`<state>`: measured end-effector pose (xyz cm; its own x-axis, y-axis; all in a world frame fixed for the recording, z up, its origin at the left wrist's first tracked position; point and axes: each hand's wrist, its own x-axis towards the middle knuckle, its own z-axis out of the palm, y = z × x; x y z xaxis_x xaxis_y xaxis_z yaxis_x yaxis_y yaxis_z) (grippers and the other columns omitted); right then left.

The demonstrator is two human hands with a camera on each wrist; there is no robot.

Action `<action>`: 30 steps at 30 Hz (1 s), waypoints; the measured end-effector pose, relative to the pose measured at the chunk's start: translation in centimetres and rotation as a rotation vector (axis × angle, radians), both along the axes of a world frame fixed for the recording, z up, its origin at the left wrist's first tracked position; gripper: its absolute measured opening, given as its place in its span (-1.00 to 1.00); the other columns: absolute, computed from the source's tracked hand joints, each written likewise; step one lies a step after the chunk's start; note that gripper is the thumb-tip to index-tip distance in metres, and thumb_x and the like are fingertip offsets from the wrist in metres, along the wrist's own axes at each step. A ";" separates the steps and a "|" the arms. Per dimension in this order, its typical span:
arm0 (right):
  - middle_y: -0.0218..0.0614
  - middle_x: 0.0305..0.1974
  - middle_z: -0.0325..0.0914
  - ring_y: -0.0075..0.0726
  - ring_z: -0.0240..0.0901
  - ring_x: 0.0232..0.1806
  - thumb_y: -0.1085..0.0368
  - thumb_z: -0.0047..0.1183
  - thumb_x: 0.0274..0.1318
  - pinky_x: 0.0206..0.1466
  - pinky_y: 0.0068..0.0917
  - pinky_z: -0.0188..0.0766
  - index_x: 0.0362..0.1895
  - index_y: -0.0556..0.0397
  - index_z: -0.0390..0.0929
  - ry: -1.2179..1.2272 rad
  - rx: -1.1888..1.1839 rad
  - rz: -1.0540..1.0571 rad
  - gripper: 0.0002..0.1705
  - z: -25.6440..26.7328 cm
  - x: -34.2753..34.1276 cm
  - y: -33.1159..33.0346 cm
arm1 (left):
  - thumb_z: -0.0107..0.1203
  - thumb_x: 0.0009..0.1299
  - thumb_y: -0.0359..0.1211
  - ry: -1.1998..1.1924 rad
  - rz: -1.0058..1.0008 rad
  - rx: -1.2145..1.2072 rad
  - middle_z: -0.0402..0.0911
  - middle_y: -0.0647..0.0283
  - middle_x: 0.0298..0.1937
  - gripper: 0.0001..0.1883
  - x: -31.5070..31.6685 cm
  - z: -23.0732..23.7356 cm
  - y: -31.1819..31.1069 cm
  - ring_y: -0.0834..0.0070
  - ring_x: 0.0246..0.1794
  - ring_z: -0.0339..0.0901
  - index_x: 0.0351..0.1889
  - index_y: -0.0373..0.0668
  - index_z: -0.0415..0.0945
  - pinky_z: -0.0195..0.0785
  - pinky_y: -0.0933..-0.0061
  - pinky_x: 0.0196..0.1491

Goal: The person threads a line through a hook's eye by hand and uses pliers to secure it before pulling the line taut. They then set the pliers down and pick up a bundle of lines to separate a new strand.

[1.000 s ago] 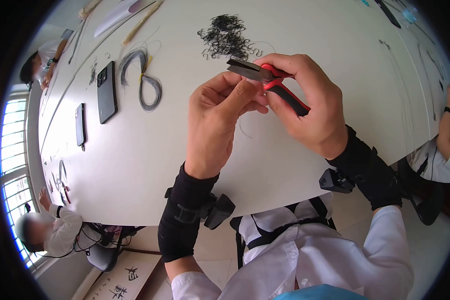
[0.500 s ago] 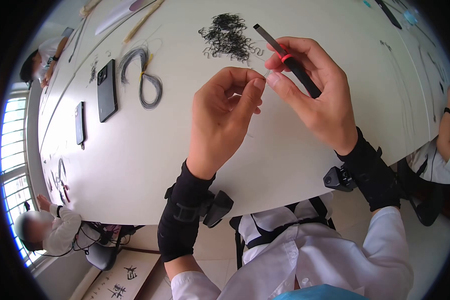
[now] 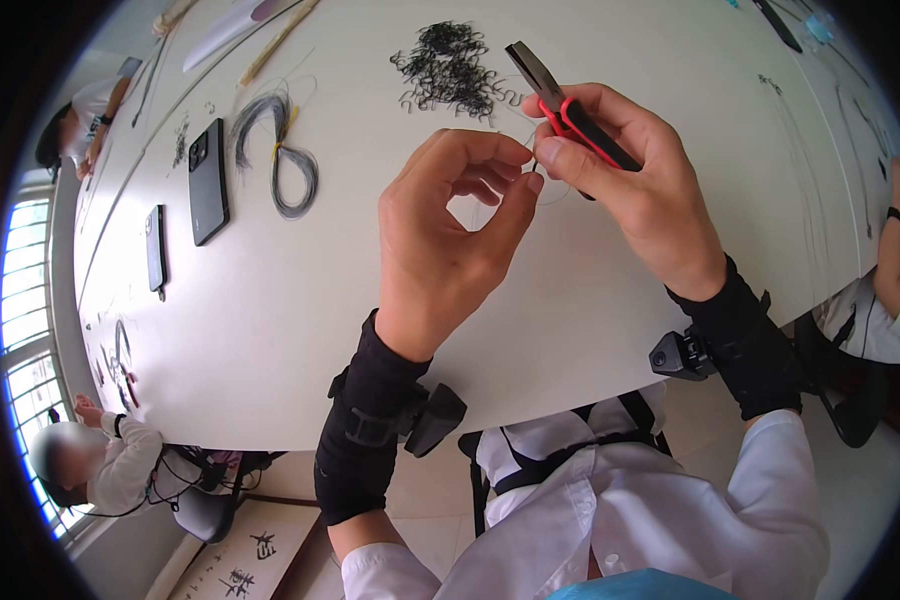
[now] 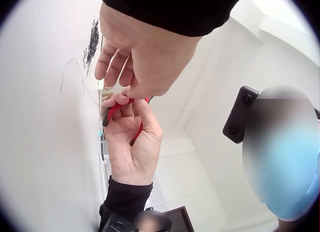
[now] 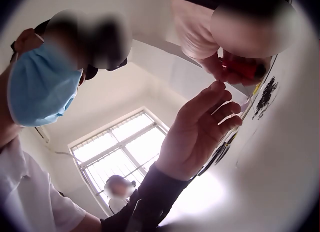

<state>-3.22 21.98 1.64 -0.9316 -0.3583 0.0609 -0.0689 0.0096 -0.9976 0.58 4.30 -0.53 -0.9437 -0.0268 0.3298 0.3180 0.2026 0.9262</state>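
My right hand (image 3: 645, 185) holds pliers (image 3: 537, 75) with red and black handles, their metal nose pointing up and away. In the right wrist view a red handle (image 5: 240, 68) shows inside the fingers. Close beside its thumb tip, my left hand (image 3: 450, 225) holds a small dark wire piece (image 3: 535, 168) between thumb and forefinger. The left hand's other fingers (image 4: 114, 67) are loosely bent. A thin wire loops around near both fingertips. Beyond the hands lies a pile of black bent wire hooks (image 3: 450, 70).
A bundle of grey wire (image 3: 300, 185), tied with yellow, lies on the white table (image 3: 270, 340) to the left. Near it are a large phone (image 3: 208, 185) and a smaller phone (image 3: 156, 248). Thin wires (image 3: 800, 170) lie at the right. Other people sit around the table.
The pliers have swung from pointing left over the left hand to pointing up and away. The left thumb and forefinger have spread apart, and the dark wire piece now shows between them.
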 end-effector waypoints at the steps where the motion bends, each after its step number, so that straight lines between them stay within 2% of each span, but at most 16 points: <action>1: -0.33 -0.16 0.66 -0.58 0.57 -0.10 0.31 0.18 0.29 0.06 -0.57 0.51 0.10 0.23 0.57 -0.017 0.016 0.004 -0.64 0.2 0.0 0.1 | 0.28 0.30 -0.59 0.021 0.011 -0.024 0.66 0.22 -0.27 -0.86 0.0 -0.1 0.0 0.49 -0.33 0.62 -0.20 -0.32 0.60 0.50 0.50 -0.21; 19: -0.34 -0.21 0.63 -0.55 0.55 -0.18 0.26 0.17 0.30 0.00 -0.57 0.49 0.03 0.20 0.60 -0.096 0.024 0.041 -0.69 0.8 0.0 0.0 | 0.32 0.26 -0.57 0.136 0.064 -0.128 0.66 0.21 -0.33 -0.87 -0.3 -0.2 -0.2 0.41 -0.37 0.62 -0.26 -0.28 0.63 0.49 0.45 -0.22; 22: -0.35 -0.21 0.63 -0.56 0.54 -0.19 0.26 0.18 0.30 -0.01 -0.58 0.48 0.03 0.21 0.60 -0.099 0.002 0.038 -0.68 0.7 0.0 0.0 | 0.29 0.37 -0.58 0.087 0.038 -0.219 0.69 0.25 -0.20 -0.87 0.0 0.5 -0.3 0.56 -0.22 0.62 -0.15 -0.35 0.61 0.51 0.51 -0.06; 30: -0.38 -0.22 0.63 -0.57 0.55 -0.18 0.24 0.20 0.29 -0.02 -0.58 0.48 0.05 0.19 0.59 -0.087 0.055 0.012 -0.65 0.8 -0.3 0.2 | 0.25 0.41 -0.58 0.038 0.092 -0.208 0.69 0.24 -0.20 -0.90 0.1 0.4 -0.4 0.56 -0.19 0.64 -0.15 -0.35 0.61 0.52 0.51 -0.02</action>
<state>-3.47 22.21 2.41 -0.9283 -0.3697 -0.0398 0.0173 0.0642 -0.9978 0.65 3.87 -0.09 -0.9273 -0.0396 0.3722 0.3230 0.4177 0.8492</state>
